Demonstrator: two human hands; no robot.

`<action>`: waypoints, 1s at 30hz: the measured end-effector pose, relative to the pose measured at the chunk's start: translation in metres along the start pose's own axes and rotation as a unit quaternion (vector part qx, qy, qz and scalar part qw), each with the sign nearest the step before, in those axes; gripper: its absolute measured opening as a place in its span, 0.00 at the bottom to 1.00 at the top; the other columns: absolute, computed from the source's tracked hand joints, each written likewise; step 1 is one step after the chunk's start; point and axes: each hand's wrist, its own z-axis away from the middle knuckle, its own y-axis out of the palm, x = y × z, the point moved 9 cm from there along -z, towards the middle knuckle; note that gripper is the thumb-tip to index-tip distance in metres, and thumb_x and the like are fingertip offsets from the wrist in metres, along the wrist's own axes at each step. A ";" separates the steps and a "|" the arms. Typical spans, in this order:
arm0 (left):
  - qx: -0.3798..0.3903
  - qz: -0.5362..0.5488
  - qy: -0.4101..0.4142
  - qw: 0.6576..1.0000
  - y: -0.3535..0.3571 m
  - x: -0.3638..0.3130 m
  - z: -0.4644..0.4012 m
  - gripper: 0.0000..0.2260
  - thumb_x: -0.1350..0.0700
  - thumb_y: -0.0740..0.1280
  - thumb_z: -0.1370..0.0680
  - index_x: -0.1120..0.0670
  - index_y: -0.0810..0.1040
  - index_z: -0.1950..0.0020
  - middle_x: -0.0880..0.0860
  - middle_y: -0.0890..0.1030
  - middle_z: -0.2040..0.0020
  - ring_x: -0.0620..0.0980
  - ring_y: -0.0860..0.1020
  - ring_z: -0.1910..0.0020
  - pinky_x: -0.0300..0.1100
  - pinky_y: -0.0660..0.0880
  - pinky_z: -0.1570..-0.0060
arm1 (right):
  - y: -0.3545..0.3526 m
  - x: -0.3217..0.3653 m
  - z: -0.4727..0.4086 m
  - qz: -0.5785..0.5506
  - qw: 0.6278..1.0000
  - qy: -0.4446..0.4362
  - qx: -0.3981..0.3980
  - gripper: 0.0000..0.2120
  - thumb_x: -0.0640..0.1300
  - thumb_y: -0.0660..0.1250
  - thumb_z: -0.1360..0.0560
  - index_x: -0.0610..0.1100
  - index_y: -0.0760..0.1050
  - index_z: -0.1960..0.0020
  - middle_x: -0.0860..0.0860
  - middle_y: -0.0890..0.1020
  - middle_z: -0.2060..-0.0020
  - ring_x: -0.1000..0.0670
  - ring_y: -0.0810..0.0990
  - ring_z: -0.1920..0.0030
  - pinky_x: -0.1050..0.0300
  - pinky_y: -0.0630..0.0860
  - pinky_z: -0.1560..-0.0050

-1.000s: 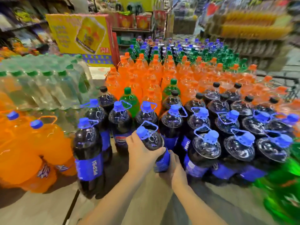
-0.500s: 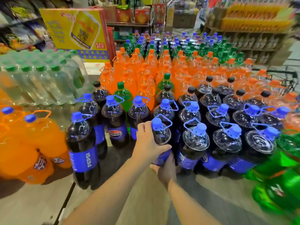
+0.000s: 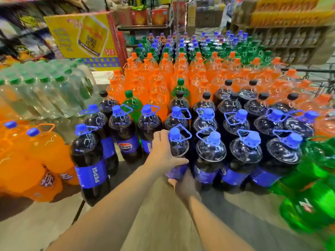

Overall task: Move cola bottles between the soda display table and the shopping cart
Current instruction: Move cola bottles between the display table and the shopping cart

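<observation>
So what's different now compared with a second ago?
Little has changed. Both hands still hold the same cola bottle, the left hand round its shoulder, the right hand under its label. They have carried it slightly further in among the front row. The other bottles stayed put.

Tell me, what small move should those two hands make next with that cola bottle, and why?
Probably settle it straight down into the front row and let go. The left hand grips the cola bottle near its shoulder, the right hand holds it low, and it sits beside its blue-capped neighbour on the display table.
</observation>
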 end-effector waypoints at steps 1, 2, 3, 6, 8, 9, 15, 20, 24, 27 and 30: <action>0.000 -0.001 0.004 1.000 0.000 -0.001 0.000 0.42 0.43 0.85 0.36 0.52 0.62 0.35 0.50 0.61 0.39 0.51 0.64 0.38 0.46 0.69 0.35 | -0.005 0.006 0.007 0.009 1.000 0.008 0.006 0.28 0.37 0.73 0.24 0.45 0.68 0.28 0.53 0.78 0.41 0.55 0.74 0.43 0.66 0.68 0.48; 0.001 -0.003 0.011 1.000 -0.001 -0.001 0.000 0.42 0.42 0.85 0.36 0.53 0.63 0.35 0.50 0.61 0.39 0.51 0.63 0.38 0.46 0.69 0.35 | -0.012 0.010 0.014 -0.001 1.000 0.023 0.001 0.25 0.39 0.72 0.23 0.45 0.69 0.29 0.53 0.79 0.42 0.53 0.75 0.45 0.63 0.69 0.53; 0.004 -0.005 0.016 1.000 -0.001 -0.003 0.000 0.42 0.42 0.85 0.36 0.54 0.63 0.35 0.50 0.62 0.39 0.51 0.63 0.37 0.45 0.68 0.35 | -0.013 0.014 0.019 0.015 0.999 0.028 0.012 0.22 0.42 0.71 0.22 0.45 0.69 0.30 0.52 0.80 0.41 0.51 0.77 0.45 0.60 0.70 0.55; 0.016 -0.011 0.011 1.000 -0.003 -0.001 0.000 0.44 0.40 0.85 0.36 0.54 0.62 0.32 0.49 0.61 0.37 0.49 0.63 0.37 0.45 0.68 0.36 | -0.032 0.020 0.029 0.131 0.991 0.030 -0.027 0.21 0.49 0.69 0.22 0.47 0.71 0.31 0.48 0.82 0.38 0.45 0.80 0.40 0.53 0.77 0.42; 0.039 -0.018 0.009 0.999 -0.004 -0.002 0.002 0.45 0.38 0.83 0.35 0.54 0.61 0.30 0.49 0.60 0.36 0.49 0.62 0.35 0.47 0.70 0.36 | -0.046 0.031 0.040 0.193 0.980 -0.007 -0.049 0.23 0.54 0.72 0.25 0.50 0.74 0.33 0.48 0.83 0.41 0.42 0.82 0.41 0.49 0.78 0.42; 0.049 -0.025 0.009 0.998 -0.005 -0.003 0.002 0.45 0.37 0.82 0.34 0.54 0.61 0.29 0.50 0.60 0.35 0.50 0.63 0.34 0.49 0.71 0.35 | -0.051 0.034 0.045 0.189 0.981 -0.017 -0.047 0.24 0.56 0.74 0.27 0.51 0.74 0.34 0.49 0.83 0.42 0.42 0.82 0.41 0.49 0.78 0.43; 0.124 -0.085 0.036 0.988 -0.012 -0.014 0.008 0.52 0.37 0.78 0.28 0.58 0.51 0.18 0.56 0.57 0.27 0.61 0.66 0.27 0.56 0.72 0.31 | -0.093 0.030 0.084 0.275 0.959 0.009 -0.066 0.27 0.60 0.72 0.27 0.51 0.70 0.32 0.50 0.78 0.37 0.44 0.76 0.35 0.48 0.77 0.41; 0.118 -0.153 0.098 0.976 -0.033 -0.023 0.015 0.54 0.40 0.78 0.26 0.56 0.45 0.15 0.59 0.56 0.22 0.62 0.68 0.25 0.55 0.75 0.35 | -0.136 0.023 0.123 0.302 0.944 0.050 -0.121 0.42 0.66 0.75 0.31 0.50 0.64 0.24 0.49 0.73 0.30 0.44 0.71 0.29 0.47 0.74 0.35; 0.076 -0.229 0.197 0.950 -0.047 -0.057 0.027 0.50 0.35 0.75 0.26 0.54 0.51 0.15 0.58 0.58 0.21 0.61 0.62 0.22 0.54 0.65 0.25 | -0.175 0.013 0.163 0.275 0.942 0.092 -0.170 0.45 0.68 0.77 0.35 0.52 0.65 0.25 0.49 0.74 0.32 0.42 0.73 0.30 0.46 0.76 0.37; 0.051 -0.278 0.255 0.925 -0.046 -0.088 0.042 0.44 0.32 0.70 0.24 0.51 0.57 0.16 0.58 0.59 0.20 0.60 0.59 0.19 0.55 0.57 0.20 | -0.200 0.005 0.196 0.280 0.933 0.117 -0.195 0.47 0.69 0.76 0.33 0.53 0.63 0.22 0.48 0.74 0.29 0.43 0.72 0.28 0.46 0.75 0.35; 0.068 -0.279 0.300 0.910 -0.030 -0.119 0.063 0.41 0.32 0.71 0.25 0.50 0.62 0.19 0.56 0.62 0.21 0.59 0.61 0.21 0.53 0.60 0.23 | -0.227 -0.005 0.227 0.291 0.920 0.140 -0.222 0.48 0.70 0.75 0.33 0.52 0.62 0.21 0.48 0.73 0.28 0.43 0.71 0.28 0.46 0.75 0.35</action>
